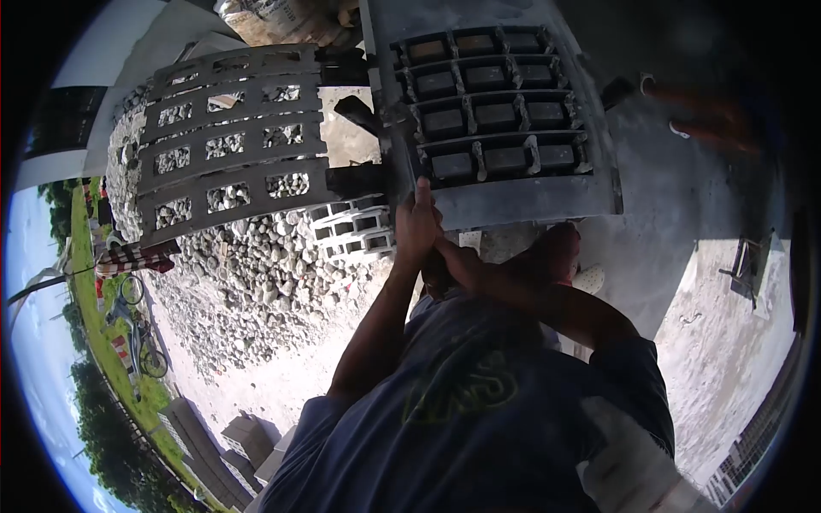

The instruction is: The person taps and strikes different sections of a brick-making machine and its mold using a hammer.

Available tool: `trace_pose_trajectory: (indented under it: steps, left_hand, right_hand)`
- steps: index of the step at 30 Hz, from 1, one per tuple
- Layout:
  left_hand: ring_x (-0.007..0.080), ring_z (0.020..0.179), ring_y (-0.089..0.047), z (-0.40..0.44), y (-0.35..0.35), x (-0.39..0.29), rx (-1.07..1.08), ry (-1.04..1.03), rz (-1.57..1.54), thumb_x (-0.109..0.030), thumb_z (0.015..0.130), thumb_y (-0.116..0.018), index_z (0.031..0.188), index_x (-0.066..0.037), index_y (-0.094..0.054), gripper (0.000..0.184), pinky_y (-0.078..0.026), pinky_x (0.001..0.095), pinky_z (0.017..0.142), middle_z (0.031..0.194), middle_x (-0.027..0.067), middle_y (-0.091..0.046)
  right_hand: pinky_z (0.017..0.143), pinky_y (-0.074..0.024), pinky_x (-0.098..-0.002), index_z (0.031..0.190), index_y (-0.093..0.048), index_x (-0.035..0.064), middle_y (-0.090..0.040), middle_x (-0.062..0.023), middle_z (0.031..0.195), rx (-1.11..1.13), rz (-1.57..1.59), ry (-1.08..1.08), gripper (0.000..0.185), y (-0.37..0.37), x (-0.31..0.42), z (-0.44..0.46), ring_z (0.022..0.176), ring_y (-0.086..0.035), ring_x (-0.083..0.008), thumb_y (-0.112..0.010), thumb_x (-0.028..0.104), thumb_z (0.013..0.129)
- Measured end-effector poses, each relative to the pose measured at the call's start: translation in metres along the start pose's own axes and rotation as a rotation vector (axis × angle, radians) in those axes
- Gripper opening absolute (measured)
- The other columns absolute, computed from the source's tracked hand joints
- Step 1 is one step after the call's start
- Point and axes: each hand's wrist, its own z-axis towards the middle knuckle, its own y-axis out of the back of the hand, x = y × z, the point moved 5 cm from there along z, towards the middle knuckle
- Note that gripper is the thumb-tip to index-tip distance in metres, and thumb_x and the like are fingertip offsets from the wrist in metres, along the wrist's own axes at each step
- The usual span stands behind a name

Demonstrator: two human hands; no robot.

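Observation:
A metal block mold (496,111) with rows of rectangular cells and dark blocks or cores inside fills the upper middle. Along its left side runs a dark bar (398,158), down to my hands. My left hand (416,227) is closed around the bar's near end, its thumb pointing up along it. Just right and below, my right hand (460,261) is also closed at this end, close against the left. Its fingers are mostly hidden. Left of the mold, a flat metal grate (235,145) with rectangular openings is joined to it by dark arms.
Gravel (256,282) lies under and below the grate, with pale hollow blocks (351,229) beside it. A filled sack (278,19) stands at the top. Stacked grey blocks (201,445) and a bicycle (141,329) are lower left. Another person's legs (705,111) show at right.

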Motion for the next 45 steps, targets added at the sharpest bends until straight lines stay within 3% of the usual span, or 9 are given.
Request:
trace_pose_trajectory:
  steps: [10,16,20,26,33,39,41,44,45]
  left_hand:
    - [0.0084,0.047,-0.042,-0.055,0.025,-0.085,0.055,-0.748,0.013,-0.045,0.093,-0.038,0.073,-0.004,-0.045,0.046,-0.032,0.0234,0.043,0.055,0.0015,-0.045]
    - [0.0079,0.048,-0.042,-0.026,0.010,0.072,0.030,0.174,0.120,-0.042,0.094,-0.040,0.079,-0.001,-0.049,0.044,-0.035,0.0264,0.046,0.053,0.0007,-0.044]
    - [0.0067,0.040,-0.037,-0.053,0.020,0.000,-0.051,-0.139,0.140,-0.043,0.095,-0.037,0.071,-0.007,-0.045,0.044,-0.028,0.0230,0.037,0.048,-0.0012,-0.040]
    - [0.0085,0.042,-0.043,-0.076,0.025,-0.073,-0.112,-0.641,-0.058,-0.038,0.092,-0.045,0.082,0.000,-0.047,0.039,-0.030,0.0220,0.039,0.050,0.0031,-0.045]
    - [0.0068,0.042,-0.039,-0.041,0.010,0.051,-0.049,0.165,0.130,-0.041,0.095,-0.040,0.074,-0.004,-0.045,0.043,-0.031,0.0247,0.039,0.050,-0.0009,-0.042]
    - [0.0092,0.038,-0.031,-0.068,0.027,-0.052,-0.083,-0.593,-0.230,-0.057,0.090,-0.034,0.074,-0.009,-0.034,0.051,-0.025,0.0242,0.034,0.050,-0.0001,-0.033]
    - [0.0105,0.038,-0.032,-0.071,0.032,-0.064,-0.114,-0.791,-0.111,-0.063,0.087,-0.032,0.077,-0.009,-0.031,0.055,-0.026,0.0255,0.035,0.050,0.0008,-0.033]
    - [0.0106,0.042,-0.042,-0.056,0.032,-0.006,-0.101,-0.698,0.139,-0.052,0.092,-0.035,0.073,-0.006,-0.040,0.050,-0.032,0.0240,0.039,0.052,0.0020,-0.043]
    - [0.0095,0.040,-0.037,-0.047,0.026,0.028,-0.097,-0.365,-0.006,-0.049,0.092,-0.038,0.053,-0.008,-0.036,0.057,-0.029,0.0244,0.040,0.049,-0.0016,-0.037]
  right_hand:
    - [0.064,-0.0451,-0.0324,0.114,-0.040,0.0023,-0.053,-0.0078,0.080,0.353,-0.937,0.853,0.028,-0.059,0.058,-0.031,0.069,-0.052,-0.0165,-0.031,0.022,0.097]
    - [0.062,-0.0483,-0.0366,0.115,-0.046,0.0154,-0.060,-0.0067,0.094,0.376,-1.818,0.497,0.028,0.012,-0.004,-0.033,0.081,-0.063,-0.0214,-0.043,0.029,0.091]
    - [0.070,-0.0464,-0.0447,0.101,-0.055,0.0127,-0.063,-0.0087,0.091,0.414,-1.849,0.078,0.029,-0.049,0.073,-0.062,0.084,-0.063,-0.0248,-0.053,0.037,0.085]
    - [0.059,-0.0473,-0.0330,0.082,-0.056,0.0025,-0.059,-0.0105,0.070,0.347,-1.218,0.345,0.018,-0.067,0.081,-0.052,0.066,-0.060,-0.0255,-0.058,0.020,0.085]
    - [0.065,-0.0483,-0.0364,0.089,-0.062,0.0008,-0.065,-0.0107,0.076,0.267,-1.207,-0.298,0.017,-0.051,0.062,-0.060,0.068,-0.062,-0.0220,-0.059,0.016,0.082]
    - [0.065,-0.0482,-0.0397,0.090,-0.058,0.0022,-0.061,-0.0149,0.075,0.274,-1.276,0.197,0.019,-0.063,0.069,-0.053,0.070,-0.061,-0.0305,-0.057,0.021,0.084]
    - [0.066,-0.0471,-0.0410,0.090,-0.058,0.0023,-0.061,-0.0161,0.079,0.220,-1.287,0.868,0.018,-0.062,0.044,-0.019,0.073,-0.059,-0.0332,-0.055,0.019,0.084]
    - [0.067,-0.0474,-0.0355,0.087,-0.060,0.0023,-0.063,-0.0109,0.083,0.154,-1.082,0.113,0.021,-0.035,0.021,-0.019,0.080,-0.059,-0.0269,-0.054,0.022,0.084]
    - [0.063,-0.0476,-0.0325,0.089,-0.061,0.0015,-0.063,-0.0081,0.077,0.040,-0.799,0.383,0.024,-0.006,-0.034,0.001,0.070,-0.060,-0.0216,-0.058,0.024,0.082]
